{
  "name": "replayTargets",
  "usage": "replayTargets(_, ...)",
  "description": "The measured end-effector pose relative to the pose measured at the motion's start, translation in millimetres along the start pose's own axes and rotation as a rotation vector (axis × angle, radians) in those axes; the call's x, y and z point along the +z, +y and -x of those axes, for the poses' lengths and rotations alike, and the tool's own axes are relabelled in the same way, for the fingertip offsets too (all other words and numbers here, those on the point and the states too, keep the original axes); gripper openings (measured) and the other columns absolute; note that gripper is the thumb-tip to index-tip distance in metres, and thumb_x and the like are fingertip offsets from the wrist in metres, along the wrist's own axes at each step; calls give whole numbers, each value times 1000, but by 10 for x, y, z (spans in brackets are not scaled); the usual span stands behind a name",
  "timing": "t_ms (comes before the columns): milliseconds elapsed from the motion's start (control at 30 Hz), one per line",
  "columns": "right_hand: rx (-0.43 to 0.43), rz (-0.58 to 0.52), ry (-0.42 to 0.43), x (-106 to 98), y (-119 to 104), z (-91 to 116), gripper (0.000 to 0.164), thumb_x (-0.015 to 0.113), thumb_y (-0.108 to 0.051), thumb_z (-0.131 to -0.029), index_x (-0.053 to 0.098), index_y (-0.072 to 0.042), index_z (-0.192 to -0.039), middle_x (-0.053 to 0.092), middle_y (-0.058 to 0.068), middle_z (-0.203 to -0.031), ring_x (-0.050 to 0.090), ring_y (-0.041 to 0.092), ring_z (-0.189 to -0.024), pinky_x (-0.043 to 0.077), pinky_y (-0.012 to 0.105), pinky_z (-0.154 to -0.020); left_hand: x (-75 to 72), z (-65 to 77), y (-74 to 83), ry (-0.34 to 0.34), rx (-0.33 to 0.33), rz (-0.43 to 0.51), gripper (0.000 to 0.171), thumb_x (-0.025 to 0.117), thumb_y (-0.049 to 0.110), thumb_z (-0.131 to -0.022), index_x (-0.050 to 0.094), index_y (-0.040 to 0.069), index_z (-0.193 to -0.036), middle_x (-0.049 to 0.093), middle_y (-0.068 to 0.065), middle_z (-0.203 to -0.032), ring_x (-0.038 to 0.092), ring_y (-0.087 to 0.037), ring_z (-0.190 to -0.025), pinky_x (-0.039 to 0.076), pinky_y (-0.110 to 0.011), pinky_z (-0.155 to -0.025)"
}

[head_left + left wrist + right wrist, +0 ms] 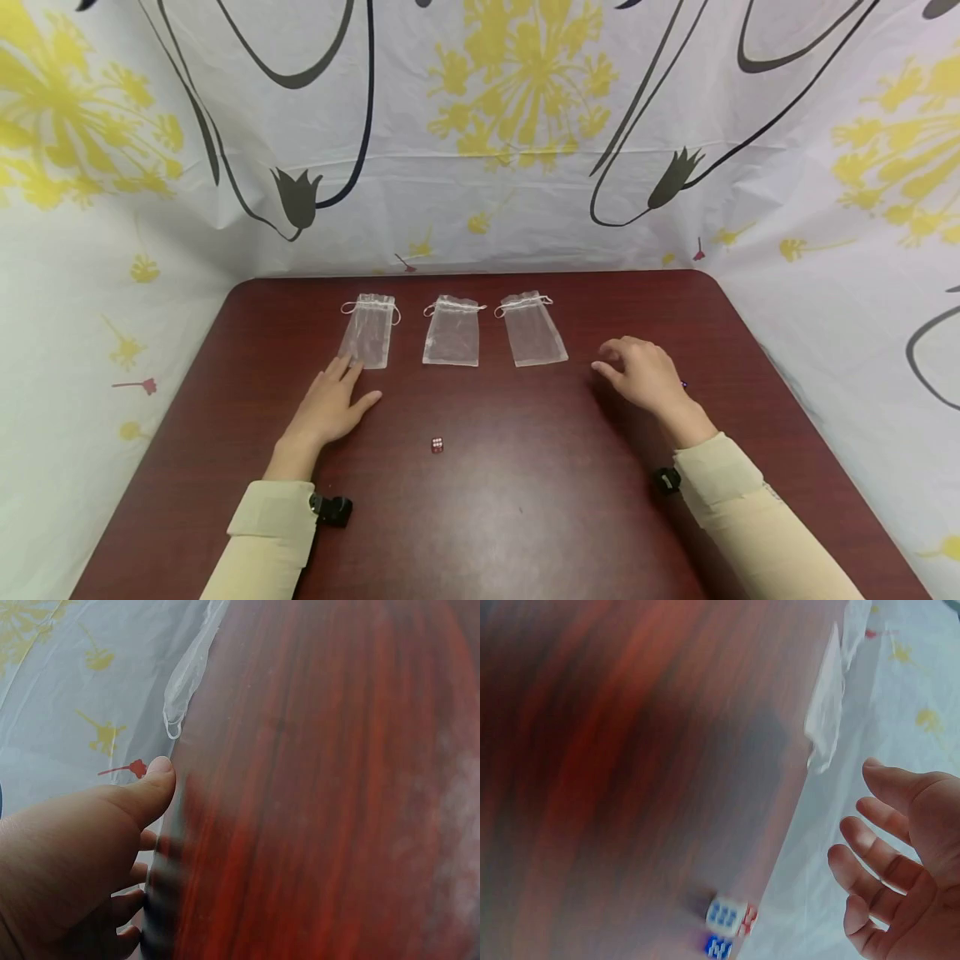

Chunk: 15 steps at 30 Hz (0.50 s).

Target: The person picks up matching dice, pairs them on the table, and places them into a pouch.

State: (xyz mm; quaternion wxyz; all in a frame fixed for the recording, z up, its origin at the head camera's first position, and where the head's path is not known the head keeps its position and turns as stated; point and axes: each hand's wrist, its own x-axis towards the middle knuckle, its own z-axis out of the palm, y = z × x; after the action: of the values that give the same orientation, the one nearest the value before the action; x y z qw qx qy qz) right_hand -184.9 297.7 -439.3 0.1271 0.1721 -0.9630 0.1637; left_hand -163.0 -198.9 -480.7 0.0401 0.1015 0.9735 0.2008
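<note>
Three sheer white drawstring pouches lie flat in a row: the left pouch [372,329], the middle pouch [452,337] and the right pouch [534,333]. My left hand [324,407] has its fingers spread, fingertips at the lower edge of the left pouch; I cannot tell whether they press it. Right of the row, my right hand [641,373] hovers over the table with fingers loosely bent, holding nothing. In the right wrist view, a white die with blue pips [724,915], a blue die [718,947] and a partly hidden red die [748,919] sit close together.
A small dark red die [437,445] lies by itself on the dark red wooden table [480,517], between the two forearms. Behind the table and along its sides hangs a white patterned cloth [420,225]. Each wrist wears a small black camera.
</note>
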Motion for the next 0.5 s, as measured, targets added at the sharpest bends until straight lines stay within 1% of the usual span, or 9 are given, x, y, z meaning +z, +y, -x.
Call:
replayTargets(133, 36, 3, 25, -77, 144, 11, 23, 78, -22, -90, 73, -4, -102, 70, 10, -87, 66, 29, -78, 52, 52, -66, -1, 5, -1, -4, -4, 3, 74, 58, 42, -102, 35, -5, -154, 21, -30, -162, 16, -47, -150, 14, -60, -121)
replayTargets(233, 73, -13, 39, -105, 254, 19, 24, 77, -20, -91, 72, -3, -106, 70, 12, -90, 66, 31, -80, 52, 53, -66, 2, 10, -6, -5, -8, 5, 73, 58, 42, -102, 34, -5, -154, 21, -29, -162, 16, -47, -150, 14, -60, -121)
replayTargets(367, 130, -41, 49, -108, 381, 38, 31, 76, -20, -91, 68, 0, -114, 69, 16, -95, 66, 32, -86, 52, 54, -68, 9, 9, -12, -4, -4, 8, 73, 57, 42, -102, 35, -5, -154, 21, -29, -162, 15, -47, -150, 15, -61, -120)
replayTargets(500, 155, -48, 38, -98, 462, 53, 37, 76, -23, -92, 66, 2, -118, 68, 19, -98, 66, 35, -89, 52, 57, -70, 11, 3, -17, -1, 4, 11, 73, 57, 43, -102, 35, -5, -154, 21, -30, -162, 15, -47, -150, 15, -61, -120)
